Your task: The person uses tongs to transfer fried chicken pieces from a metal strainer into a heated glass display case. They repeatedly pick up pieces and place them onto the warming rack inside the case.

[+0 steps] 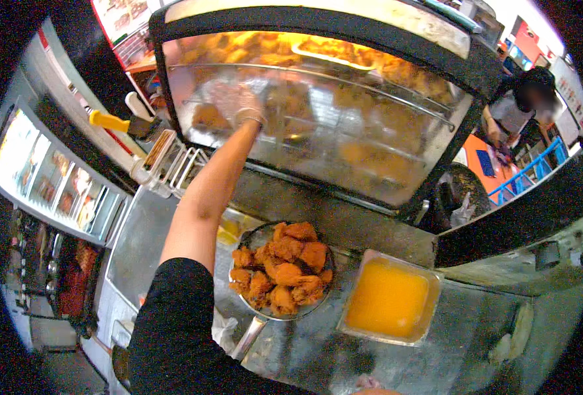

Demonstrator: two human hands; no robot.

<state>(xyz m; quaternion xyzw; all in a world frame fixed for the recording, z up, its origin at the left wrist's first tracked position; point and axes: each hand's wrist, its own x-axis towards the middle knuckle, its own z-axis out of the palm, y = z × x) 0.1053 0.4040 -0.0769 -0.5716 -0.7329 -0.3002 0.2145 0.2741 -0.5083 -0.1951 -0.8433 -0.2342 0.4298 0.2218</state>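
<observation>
Left hand (238,105), gloved, fingers spread, up inside warming cabinet (318,112) by fried chicken piece (209,118). Basket of chicken (281,270) well below, near elbow. Right hand out of view.

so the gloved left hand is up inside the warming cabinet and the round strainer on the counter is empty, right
Not quite. In the head view the round strainer on the counter is not empty: it is heaped with orange fried pieces. The rest holds: the gloved left hand is up inside the warming cabinet.
</observation>
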